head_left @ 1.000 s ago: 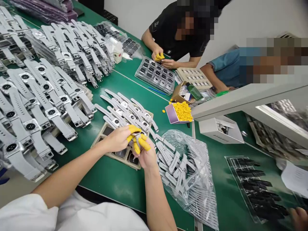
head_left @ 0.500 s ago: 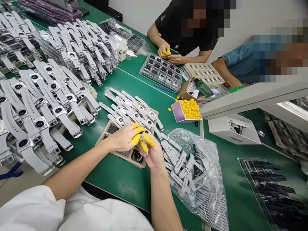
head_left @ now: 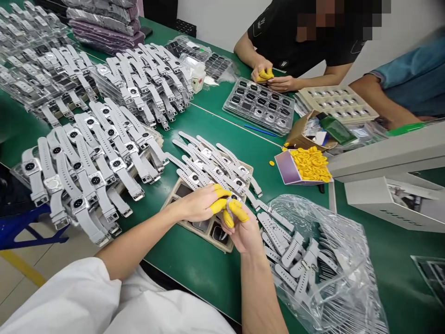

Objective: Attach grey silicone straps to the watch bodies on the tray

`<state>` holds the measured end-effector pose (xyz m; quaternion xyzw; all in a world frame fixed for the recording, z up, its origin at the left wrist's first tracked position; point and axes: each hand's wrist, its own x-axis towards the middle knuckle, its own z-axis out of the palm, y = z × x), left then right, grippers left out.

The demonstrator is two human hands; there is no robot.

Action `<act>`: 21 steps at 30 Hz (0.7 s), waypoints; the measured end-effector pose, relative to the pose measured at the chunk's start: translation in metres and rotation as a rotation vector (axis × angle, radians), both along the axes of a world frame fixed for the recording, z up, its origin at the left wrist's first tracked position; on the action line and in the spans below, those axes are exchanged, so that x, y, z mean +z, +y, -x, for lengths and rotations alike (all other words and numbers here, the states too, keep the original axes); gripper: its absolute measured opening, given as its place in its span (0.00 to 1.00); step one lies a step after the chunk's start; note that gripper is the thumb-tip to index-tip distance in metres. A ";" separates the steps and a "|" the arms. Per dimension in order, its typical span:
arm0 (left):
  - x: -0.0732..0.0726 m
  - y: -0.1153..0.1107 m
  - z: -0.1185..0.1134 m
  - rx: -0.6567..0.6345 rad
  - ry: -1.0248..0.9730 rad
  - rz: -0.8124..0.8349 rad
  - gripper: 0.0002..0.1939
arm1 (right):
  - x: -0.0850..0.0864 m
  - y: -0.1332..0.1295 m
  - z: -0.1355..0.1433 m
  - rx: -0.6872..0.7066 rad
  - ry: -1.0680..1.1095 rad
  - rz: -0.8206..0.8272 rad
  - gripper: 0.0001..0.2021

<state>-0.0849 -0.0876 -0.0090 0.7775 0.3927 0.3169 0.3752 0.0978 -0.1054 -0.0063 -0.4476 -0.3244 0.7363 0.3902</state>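
Yellow finger cots cover fingertips on both hands. My left hand (head_left: pixel 198 203) comes in from the left, its fingers pinched on a small grey watch strap (head_left: pixel 228 204). My right hand (head_left: pixel 246 229) grips the same strap from the right, its thumb and fingers closed around it. Most of the strap is hidden by the fingers, so I cannot tell whether a watch is joined to it. Under and beyond my hands lies a beige tray (head_left: pixel 227 245) with dark watch faces in its compartments. Several watches with grey straps (head_left: pixel 219 171) lie across its far part.
Stacked trays of grey-strapped watches (head_left: pixel 95 180) fill the left. At right lies a clear plastic bag (head_left: pixel 351 232) of loose grey straps. Beyond it stand a box of yellow finger cots (head_left: pixel 288 171) and a grey metal frame (head_left: pixel 385 155). A co-worker's hands (head_left: pixel 274 79) work across the table.
The view has shifted, so the table and my hands appear farther right. Both hands keep hold of the strap, with little change in their grip.
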 end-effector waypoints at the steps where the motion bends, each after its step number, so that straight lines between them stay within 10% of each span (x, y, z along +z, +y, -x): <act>1: -0.001 0.000 0.000 0.023 -0.043 0.043 0.17 | 0.001 0.000 0.000 -0.016 -0.015 -0.008 0.17; 9: -0.004 0.006 -0.008 0.252 -0.690 0.431 0.21 | 0.006 -0.002 -0.004 0.175 -0.127 0.035 0.24; 16: -0.002 0.027 0.013 0.809 -1.069 0.461 0.29 | 0.006 0.002 -0.012 0.291 -0.257 -0.003 0.25; 21: -0.015 0.016 -0.005 0.533 -0.703 0.614 0.21 | 0.002 0.003 -0.005 0.072 -0.221 -0.176 0.21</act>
